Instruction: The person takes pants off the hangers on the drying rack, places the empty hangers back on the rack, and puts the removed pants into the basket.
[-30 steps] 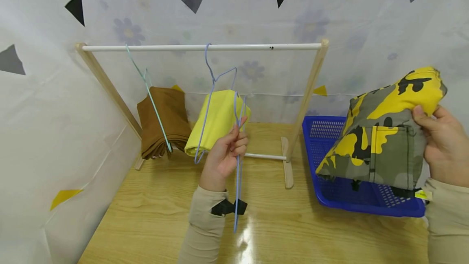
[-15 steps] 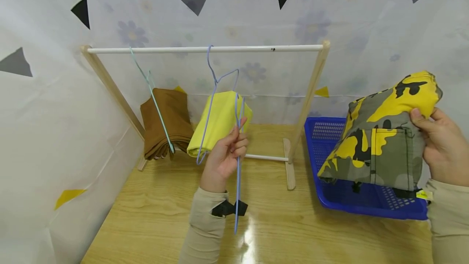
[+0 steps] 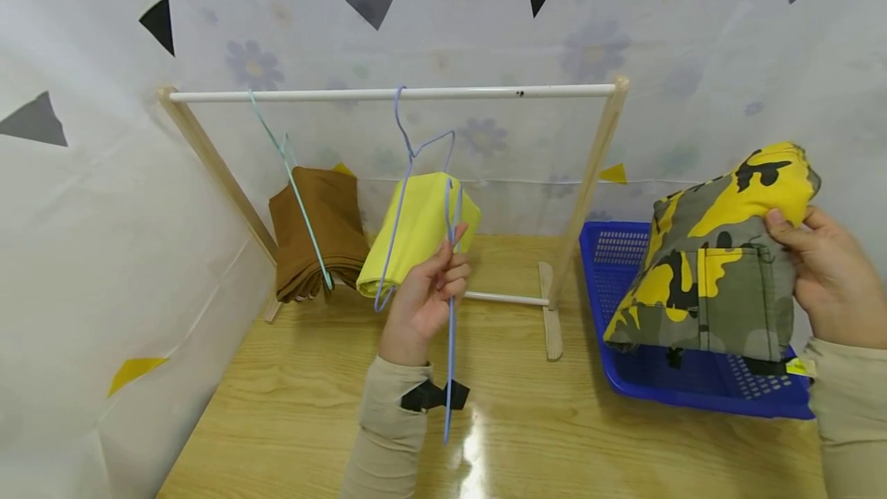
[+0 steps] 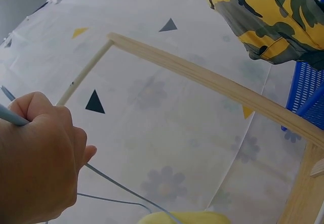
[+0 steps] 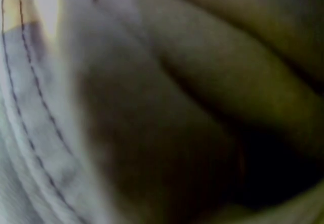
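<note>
My left hand grips a blue wire hanger near the middle of the head view. The hanger is seen nearly edge-on, and its lower end points toward me. At the right, my right hand holds a folded camouflage garment in yellow, grey and black, with the thumb on its front. This garment is above the blue basket. In the left wrist view the left hand is curled round the hanger wire. The right wrist view is dark and blurred, filled by cloth close to the lens.
A rack with a white rail and wooden posts stands on the wooden table. From its rail hang a teal hanger with a brown folded garment and a lavender hanger with a yellow folded garment.
My right hand has moved the camouflage garment slightly left and down. The left hand keeps its hold on the blue hanger almost in place, while the head view has shifted a little.
</note>
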Action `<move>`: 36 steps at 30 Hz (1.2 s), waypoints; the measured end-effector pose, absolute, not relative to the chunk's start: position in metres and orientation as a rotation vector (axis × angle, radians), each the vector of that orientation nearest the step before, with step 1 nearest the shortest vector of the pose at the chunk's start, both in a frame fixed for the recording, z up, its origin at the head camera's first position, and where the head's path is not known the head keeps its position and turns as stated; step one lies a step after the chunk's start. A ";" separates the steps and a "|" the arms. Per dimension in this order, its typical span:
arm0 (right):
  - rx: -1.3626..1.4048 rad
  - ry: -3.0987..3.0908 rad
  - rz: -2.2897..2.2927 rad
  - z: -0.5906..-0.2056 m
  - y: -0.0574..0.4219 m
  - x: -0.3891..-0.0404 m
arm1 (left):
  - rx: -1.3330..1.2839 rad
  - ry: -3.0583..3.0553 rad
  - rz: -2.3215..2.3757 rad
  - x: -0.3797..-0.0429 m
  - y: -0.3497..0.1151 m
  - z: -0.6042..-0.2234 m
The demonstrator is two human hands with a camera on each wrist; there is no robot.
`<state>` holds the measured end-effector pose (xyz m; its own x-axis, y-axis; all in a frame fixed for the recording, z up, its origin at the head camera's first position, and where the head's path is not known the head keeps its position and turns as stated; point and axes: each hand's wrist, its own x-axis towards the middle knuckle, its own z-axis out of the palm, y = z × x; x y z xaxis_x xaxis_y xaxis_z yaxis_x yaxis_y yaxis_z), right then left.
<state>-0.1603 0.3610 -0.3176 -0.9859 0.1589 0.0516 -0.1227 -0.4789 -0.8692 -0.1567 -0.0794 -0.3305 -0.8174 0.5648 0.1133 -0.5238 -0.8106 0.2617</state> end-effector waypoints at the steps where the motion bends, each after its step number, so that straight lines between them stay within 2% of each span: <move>1: -0.058 -1.521 2.565 -0.318 0.362 -0.161 | 0.251 0.294 2.528 -0.157 -0.079 -0.330; 36: -0.084 -1.698 2.554 -0.328 0.379 -0.169 | 0.245 0.322 2.519 -0.158 -0.078 -0.331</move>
<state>-0.1689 0.3792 -0.3278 -0.9958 0.0916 -0.0046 -0.0312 -0.3856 -0.9222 -0.1582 -0.0780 -0.3307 -0.8140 0.5717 0.1031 -0.5274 -0.8017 0.2815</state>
